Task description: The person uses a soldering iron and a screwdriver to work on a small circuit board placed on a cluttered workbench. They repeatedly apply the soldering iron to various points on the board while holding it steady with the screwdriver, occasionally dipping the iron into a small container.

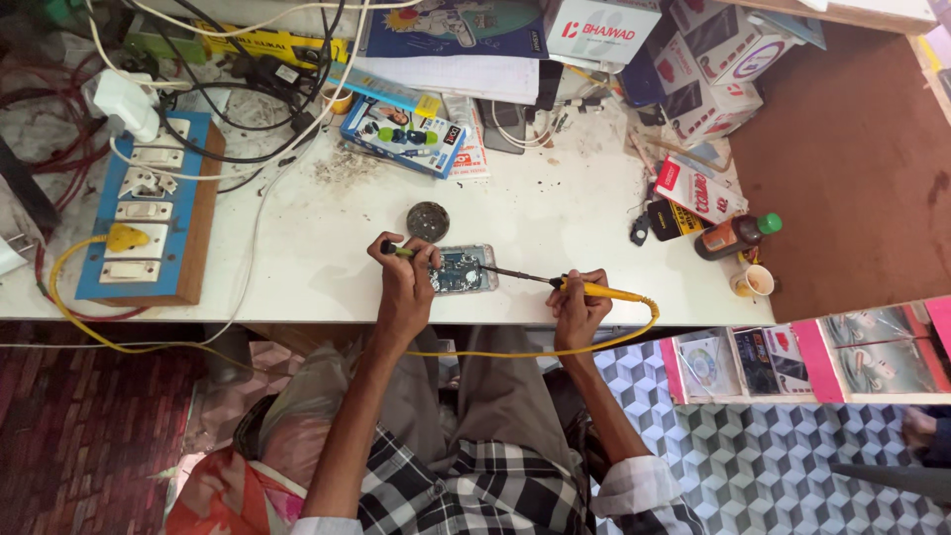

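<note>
Opened phone flat on the white bench, circuit board up, near the front edge, long axis roughly left-right across the view. Sits between the two hands, touching or just under the left one.

Left hand: grip closed around a small yellow-handled tool, tip at the left end of the phone; hand rests on or right at that end. What kind of tool, too small to tell.

Right hand: grip closed on the yellow handle of a soldering iron, fingers wrapped near the handle's front. Iron's shaft runs from the hand up and to the left, almost level with the bench edge, tip landing at the right end of the phone's board. Contact at the tip not resolvable.

Key relation: phone lies left of the right grip, along the line of the iron; left hand nearer, right hand well off to the side, with only the shaft bridging the gap.

Yellow cord loops from the iron's rear under the bench edge. Round dark tin just behind the phone, not touching. Brown bottle with green cap lying on its side and small cup at the right end of the bench, well apart. Switchboard far left.
</note>
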